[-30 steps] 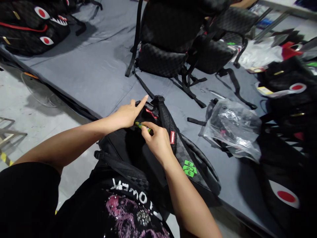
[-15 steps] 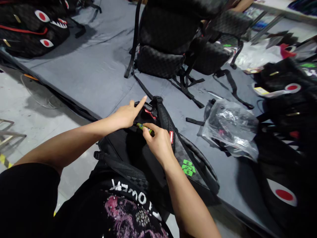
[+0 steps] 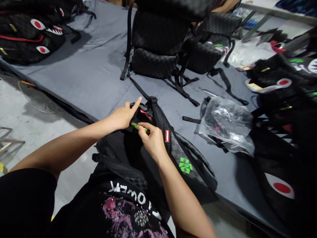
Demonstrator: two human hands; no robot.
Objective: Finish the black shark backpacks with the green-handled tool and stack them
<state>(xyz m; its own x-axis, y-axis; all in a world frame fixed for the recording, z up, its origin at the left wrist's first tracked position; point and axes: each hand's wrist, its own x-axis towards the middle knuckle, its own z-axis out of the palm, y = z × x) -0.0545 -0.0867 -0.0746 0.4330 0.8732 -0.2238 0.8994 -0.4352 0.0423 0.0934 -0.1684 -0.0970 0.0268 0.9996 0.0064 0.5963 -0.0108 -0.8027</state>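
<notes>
A black backpack [image 3: 116, 145] lies in front of me at the table's edge, straps and back panel upward. It has a grey checkered side with green dollar-bill prints [image 3: 185, 165] and a red label [image 3: 167, 136]. At its top end, my left hand [image 3: 123, 115] grips the fabric with the index finger stretched out; its other fingers are mostly hidden. My right hand [image 3: 152, 135] is closed around a slim yellow-green pen-shaped tool [image 3: 135, 125], whose far end points at the fabric beside my left hand. Whether its tip touches the bag is hidden.
Beyond stand dark checkered backpacks [image 3: 156, 36] with dangling straps. A clear plastic bag [image 3: 225, 119] with dark contents lies to the right, near black bags with red-and-white eyes [image 3: 282, 188]. More such bags [image 3: 27, 36] sit far left. Another person's arm [image 3: 226, 5] shows at the back.
The view has shifted slightly, so everything sits a little further left. Both hands stay at the same part of the backpack, and the right still holds the yellow-green tool.
</notes>
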